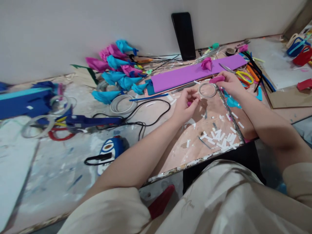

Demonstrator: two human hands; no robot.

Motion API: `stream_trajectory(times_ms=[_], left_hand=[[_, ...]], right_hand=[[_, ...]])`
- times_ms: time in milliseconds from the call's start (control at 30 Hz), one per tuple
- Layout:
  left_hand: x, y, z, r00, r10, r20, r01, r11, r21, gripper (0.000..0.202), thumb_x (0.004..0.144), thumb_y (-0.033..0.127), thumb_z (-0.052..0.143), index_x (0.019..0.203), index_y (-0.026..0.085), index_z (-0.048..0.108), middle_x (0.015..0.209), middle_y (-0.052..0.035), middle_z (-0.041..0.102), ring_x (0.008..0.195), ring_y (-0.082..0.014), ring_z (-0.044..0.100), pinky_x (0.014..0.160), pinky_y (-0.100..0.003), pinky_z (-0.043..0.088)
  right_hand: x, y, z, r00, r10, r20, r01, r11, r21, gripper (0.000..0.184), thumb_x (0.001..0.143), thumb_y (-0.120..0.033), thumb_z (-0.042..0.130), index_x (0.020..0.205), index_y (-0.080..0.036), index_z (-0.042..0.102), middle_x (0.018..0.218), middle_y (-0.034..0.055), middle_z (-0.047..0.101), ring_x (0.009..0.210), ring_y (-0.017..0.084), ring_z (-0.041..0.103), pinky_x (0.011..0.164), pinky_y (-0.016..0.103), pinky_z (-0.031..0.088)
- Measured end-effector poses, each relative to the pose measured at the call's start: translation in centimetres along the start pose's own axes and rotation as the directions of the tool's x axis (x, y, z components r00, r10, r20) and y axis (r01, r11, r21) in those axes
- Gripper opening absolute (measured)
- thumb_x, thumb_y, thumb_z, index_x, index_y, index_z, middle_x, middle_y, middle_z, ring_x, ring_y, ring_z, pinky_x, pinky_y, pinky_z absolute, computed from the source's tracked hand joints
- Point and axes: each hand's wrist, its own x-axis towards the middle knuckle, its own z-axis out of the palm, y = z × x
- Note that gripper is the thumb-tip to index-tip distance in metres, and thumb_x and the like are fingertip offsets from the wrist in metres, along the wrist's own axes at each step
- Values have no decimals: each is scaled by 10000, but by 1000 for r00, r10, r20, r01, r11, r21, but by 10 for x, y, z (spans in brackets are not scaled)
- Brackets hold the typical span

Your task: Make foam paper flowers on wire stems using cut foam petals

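My right hand (230,85) is closed with its fingertips on a bright pink piece (216,79), which looks like foam or paper. Curled fingers close my left hand (186,105), and a small pink bit (189,104) shows between them; most of it is hidden. A thin ring-shaped tape roll (200,92) is between the two hands, close to the fingertips of both. Whether it is held or resting, I cannot tell. Behind the hands, a pink paper flower (206,64) sits on a long purple strip (175,77). Scissors with yellow handles (244,77) lie beyond my right hand.
Many short white strips (220,138) are scattered on the board. Blue and pink flowers on dark stems (122,70) lie at the back left. A phone (184,35) leans on the wall. A black cord (156,123), a tape roll (122,104) and a blue-white device (110,151) are left.
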Motion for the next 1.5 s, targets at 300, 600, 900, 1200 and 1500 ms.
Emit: stream_trajectory(times_ms=[300, 600, 900, 1200, 1500], left_hand=[[-1, 4, 2, 999, -34, 13, 34, 999, -24, 316, 864, 259, 651, 1137, 239, 491, 836, 15, 677, 722, -120, 620, 644, -244, 441], [-1, 5, 1, 999, -54, 0, 54, 998, -41, 331, 846, 257, 678, 1125, 245, 499, 820, 23, 664, 715, -120, 619, 653, -246, 440], [10, -4, -1, 974, -126, -188, 90, 977, -192, 139, 888, 263, 642, 1006, 222, 581, 844, 0, 690, 723, -119, 642, 712, -249, 518], [20, -13, -9, 922, -337, -189, 223, 863, -453, 396, 832, 571, 743, 1003, 237, 620, 1014, -44, 762, 879, -155, 744, 755, -264, 580], [26, -1, -11, 856, -504, -120, 328, 707, -626, 320, 793, 303, 843, 939, 225, 569, 927, 3, 757, 863, -114, 747, 747, -205, 589]], right_hand=[[2, 11, 1, 998, -59, -21, 56, 992, -115, 130, 747, -152, 652, 822, -206, 561, 725, -42, 563, 696, 140, 539, 651, 267, 447], [-3, 7, -2, 993, -113, 38, 118, 975, -190, 120, 857, -313, 706, 910, -226, 643, 826, 16, 693, 784, 208, 659, 782, 373, 556], [-24, -35, 21, 982, -183, 41, 186, 981, -59, 269, 908, -474, 652, 1005, -224, 654, 896, 52, 719, 850, 243, 699, 800, 399, 558], [-66, -64, 59, 816, -347, 462, 481, 852, -209, 150, 954, -294, 565, 983, -220, 692, 852, 34, 713, 773, 191, 626, 757, 323, 484], [-66, -58, 60, 797, -313, 517, 410, 908, -82, 147, 941, -315, 617, 976, -211, 716, 869, 43, 737, 813, 196, 667, 780, 323, 520]])
